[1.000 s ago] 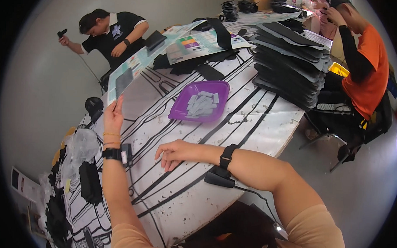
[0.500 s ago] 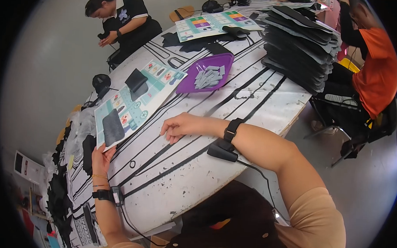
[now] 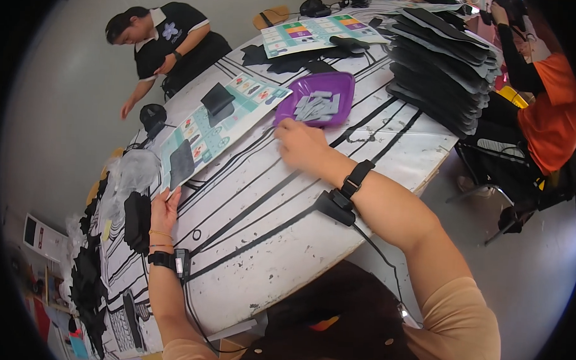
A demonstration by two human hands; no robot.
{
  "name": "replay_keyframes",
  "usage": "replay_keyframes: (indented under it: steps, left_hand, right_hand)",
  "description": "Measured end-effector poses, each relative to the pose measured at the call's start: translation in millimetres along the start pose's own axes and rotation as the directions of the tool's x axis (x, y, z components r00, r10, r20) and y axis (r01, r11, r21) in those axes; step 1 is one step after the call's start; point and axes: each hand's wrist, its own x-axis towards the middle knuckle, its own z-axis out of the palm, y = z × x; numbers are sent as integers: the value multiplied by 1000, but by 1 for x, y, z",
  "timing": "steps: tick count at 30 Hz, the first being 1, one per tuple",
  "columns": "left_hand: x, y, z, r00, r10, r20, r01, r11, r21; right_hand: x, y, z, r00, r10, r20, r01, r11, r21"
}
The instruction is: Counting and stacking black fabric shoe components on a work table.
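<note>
My left hand (image 3: 166, 209) pinches the near corner of a large printed sheet (image 3: 239, 127) with pale teal pictures. Two dark grey fabric pieces lie on the sheet: a flat one (image 3: 182, 162) near my left hand and a folded one (image 3: 217, 100) farther up. My right hand (image 3: 300, 144) is at the near left corner of a purple tray (image 3: 347, 96), its fingers curled at the rim and partly hidden. Inside the tray sit several small light grey strips (image 3: 318, 107). The sheet's far end lies against the tray's left side.
A tall stack of dark fabric pieces (image 3: 439, 71) stands at the far right. Another printed sheet (image 3: 318, 32) lies at the back over black pieces. Black fabric (image 3: 137, 222) and clear plastic bags (image 3: 133, 173) lie at left. Co-workers are at far left and right.
My right hand has moved away and right to the tray's rim. The sheet, still in my left hand, has shifted away and right. The tray has shifted slightly. The left co-worker has lowered an arm.
</note>
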Motion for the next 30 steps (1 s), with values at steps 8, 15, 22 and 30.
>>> replay_keyframes:
  steps: [8,15,22,30]
  left_hand:
    - [10,-14,-23,940,336,-65,-331,941,76]
    - [2,-25,7,594,800,84,-309,130,942]
    - [-74,-77,184,424,-121,898,-901,48,432]
    - [-64,-100,217,513,-163,843,-851,-225,474]
  right_hand:
    - [3,-2,-29,919,390,57,-363,893,-265]
    - [5,10,-19,924,381,-35,-372,874,-313]
    - [5,-1,-23,956,227,-187,-268,934,-235]
    - [16,-35,-38,970,132,-204,-157,982,-109]
